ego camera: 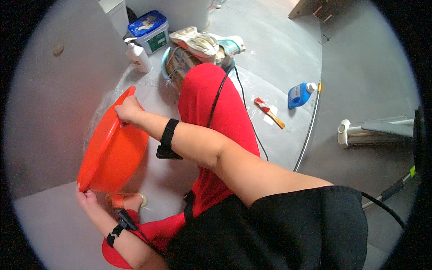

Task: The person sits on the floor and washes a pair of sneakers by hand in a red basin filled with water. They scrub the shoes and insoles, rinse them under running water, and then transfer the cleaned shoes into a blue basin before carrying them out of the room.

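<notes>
An orange plastic basin (118,158) is tipped steeply on its side, its outer wall towards me and its opening facing the grey wall on the left. My right hand (128,109) grips the upper part of its rim. At the lower end, my left hand (87,199) holds the rim, its thumb against the edge. What is inside the basin is hidden from me. Wet patches shine on the grey tiled floor (157,199) beneath and beside it. My foot (131,201) shows just below the basin.
A pale blue basin (165,62) holds shoes (197,40). Near it stand a white pump bottle (138,57) and a lidded plastic tub (152,33). To the right are a wooden-handled brush (270,113), a blue bottle (298,96) and a metal pole (308,135). A black cable (244,98) crosses my knee.
</notes>
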### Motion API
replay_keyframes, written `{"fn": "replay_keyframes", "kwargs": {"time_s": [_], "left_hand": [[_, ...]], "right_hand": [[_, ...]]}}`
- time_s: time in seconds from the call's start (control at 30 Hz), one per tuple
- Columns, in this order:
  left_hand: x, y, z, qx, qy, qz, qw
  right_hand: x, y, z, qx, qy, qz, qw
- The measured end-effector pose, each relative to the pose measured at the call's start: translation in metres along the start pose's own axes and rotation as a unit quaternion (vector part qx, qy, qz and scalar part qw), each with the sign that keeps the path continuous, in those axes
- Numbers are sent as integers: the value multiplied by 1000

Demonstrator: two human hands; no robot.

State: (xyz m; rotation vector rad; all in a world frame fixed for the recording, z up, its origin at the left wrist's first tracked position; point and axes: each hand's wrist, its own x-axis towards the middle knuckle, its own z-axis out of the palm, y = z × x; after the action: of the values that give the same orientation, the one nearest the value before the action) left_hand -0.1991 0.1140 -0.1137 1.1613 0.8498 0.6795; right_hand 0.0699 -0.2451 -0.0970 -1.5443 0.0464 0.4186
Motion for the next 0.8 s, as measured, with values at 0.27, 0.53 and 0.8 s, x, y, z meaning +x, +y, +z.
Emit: {"fn": "replay_keyframes", "kwargs": {"time_s": [0.27, 0.53, 0.8], "left_hand": [[-71, 63, 90, -3, -4, 37, 999], [-151, 93, 184, 194, 56, 135, 970], [-202, 112, 246, 295, 30, 212, 931]], "right_hand": [[-5, 15, -20, 99, -71, 63, 990], [-32, 85, -42, 200, -74, 215, 953], [-51, 115, -51, 237, -194, 420, 854]]}}
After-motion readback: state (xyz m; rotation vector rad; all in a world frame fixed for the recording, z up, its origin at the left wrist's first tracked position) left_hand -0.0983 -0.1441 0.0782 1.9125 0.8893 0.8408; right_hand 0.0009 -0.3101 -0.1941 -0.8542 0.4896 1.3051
